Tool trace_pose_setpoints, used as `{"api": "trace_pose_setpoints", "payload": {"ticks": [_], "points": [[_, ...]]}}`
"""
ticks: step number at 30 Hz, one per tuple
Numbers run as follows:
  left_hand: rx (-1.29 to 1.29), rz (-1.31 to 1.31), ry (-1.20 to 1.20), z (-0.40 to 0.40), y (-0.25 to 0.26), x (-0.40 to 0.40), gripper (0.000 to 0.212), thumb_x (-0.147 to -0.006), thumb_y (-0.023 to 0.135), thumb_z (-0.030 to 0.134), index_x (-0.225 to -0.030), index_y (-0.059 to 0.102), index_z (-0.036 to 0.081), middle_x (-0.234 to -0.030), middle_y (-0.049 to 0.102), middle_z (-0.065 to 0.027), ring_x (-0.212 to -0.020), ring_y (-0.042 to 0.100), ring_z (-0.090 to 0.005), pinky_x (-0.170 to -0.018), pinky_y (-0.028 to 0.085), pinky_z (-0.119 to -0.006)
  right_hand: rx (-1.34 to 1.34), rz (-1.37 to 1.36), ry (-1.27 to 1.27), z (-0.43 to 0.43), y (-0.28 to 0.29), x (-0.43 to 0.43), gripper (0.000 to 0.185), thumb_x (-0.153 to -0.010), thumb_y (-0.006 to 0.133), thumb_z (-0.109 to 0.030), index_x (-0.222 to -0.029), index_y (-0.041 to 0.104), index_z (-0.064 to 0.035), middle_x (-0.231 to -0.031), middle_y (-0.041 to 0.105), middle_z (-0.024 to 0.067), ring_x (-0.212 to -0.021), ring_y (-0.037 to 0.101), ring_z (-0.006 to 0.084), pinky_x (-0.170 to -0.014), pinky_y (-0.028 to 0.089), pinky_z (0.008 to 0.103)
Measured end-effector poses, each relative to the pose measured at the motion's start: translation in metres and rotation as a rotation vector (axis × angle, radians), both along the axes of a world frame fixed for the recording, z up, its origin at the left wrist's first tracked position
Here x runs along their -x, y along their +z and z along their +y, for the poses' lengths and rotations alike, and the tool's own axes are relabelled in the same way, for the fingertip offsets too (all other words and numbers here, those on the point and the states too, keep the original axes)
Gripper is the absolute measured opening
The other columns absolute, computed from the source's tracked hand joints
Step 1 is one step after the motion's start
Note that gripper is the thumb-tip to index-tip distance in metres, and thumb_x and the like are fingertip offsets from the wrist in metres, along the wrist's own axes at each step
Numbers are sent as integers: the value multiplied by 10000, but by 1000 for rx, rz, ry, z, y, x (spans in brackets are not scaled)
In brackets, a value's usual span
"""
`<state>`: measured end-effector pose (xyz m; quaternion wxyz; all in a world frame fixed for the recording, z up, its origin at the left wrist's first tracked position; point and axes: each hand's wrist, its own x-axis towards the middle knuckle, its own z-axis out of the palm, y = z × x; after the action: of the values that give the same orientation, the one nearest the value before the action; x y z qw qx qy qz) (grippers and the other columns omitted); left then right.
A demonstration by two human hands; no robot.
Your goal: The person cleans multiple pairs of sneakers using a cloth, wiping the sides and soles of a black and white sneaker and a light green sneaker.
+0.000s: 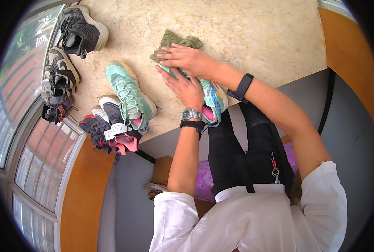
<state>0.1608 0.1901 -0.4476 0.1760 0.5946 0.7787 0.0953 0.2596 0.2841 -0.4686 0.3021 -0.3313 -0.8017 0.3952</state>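
Note:
A mint-green running shoe [213, 97] lies before me at the counter's front edge, its pink-lined opening towards me. My left hand [185, 89] rests over its upper, fingers spread. Across the toe end reaches my right hand [190, 60], its fingers flat on a crumpled olive-green cloth [171, 44] that lies at the toe. Both hands partly cover the shoe's front; whether the fingers grip it cannot be told. The matching mint-green shoe [125, 91] stands to the left, laced, its toe pointing away from me.
Dark sneakers with red and pink parts [108, 132] crowd the counter's front left. A black sneaker [81, 31] and several grey and dark shoes [61, 74] line the window side. The marble-patterned counter [253, 34] ends just before my legs. Below it are a cardboard box [162, 170] and papers.

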Motion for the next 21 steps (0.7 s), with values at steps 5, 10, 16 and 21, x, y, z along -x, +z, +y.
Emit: {"api": "trace_pose_setpoints", "payload": {"ticks": [5, 10, 16, 21], "points": [[56, -12, -56, -5, 10, 6, 767, -1013, 586, 217, -1638, 215, -27, -1721, 43, -299, -1520, 241, -536, -1220, 267, -599, 108, -97, 73, -39, -10, -59, 444, -945, 625, -74, -1386, 654, -124, -1513, 597, 33, -1507, 435, 258, -1262, 345, 508], [15, -80, -23, -1, 7, 5, 746, -1001, 627, 230, -1594, 274, -53, -1724, 54, -294, -1520, 251, -532, -1229, 261, -587, 44, -99, 74, -19, 4, -35, 453, -924, 637, -71, -1373, 650, -123, -1480, 624, 37, -1505, 439, 267, -1273, 318, 527], [-63, -168, 79, -8, 1, 5, 914, -926, 744, 190, -1636, 214, -33, -1723, 90, -290, -1556, 228, -485, -1241, 301, -531, -52, -219, 142, -5, 3, -40, 486, -940, 630, -78, -1415, 621, -179, -1515, 597, -23, -1518, 421, 241, -1279, 308, 522], [-111, -319, 142, -4, 10, 9, 1074, -858, 811, 100, -1665, 110, -6, -1714, 147, -293, -1579, 213, -447, -1273, 278, -474, 2, -328, 113, -29, 10, -65, 520, -986, 597, -112, -1492, 565, -225, -1579, 532, -45, -1544, 373, 245, -1299, 270, 530]]}}
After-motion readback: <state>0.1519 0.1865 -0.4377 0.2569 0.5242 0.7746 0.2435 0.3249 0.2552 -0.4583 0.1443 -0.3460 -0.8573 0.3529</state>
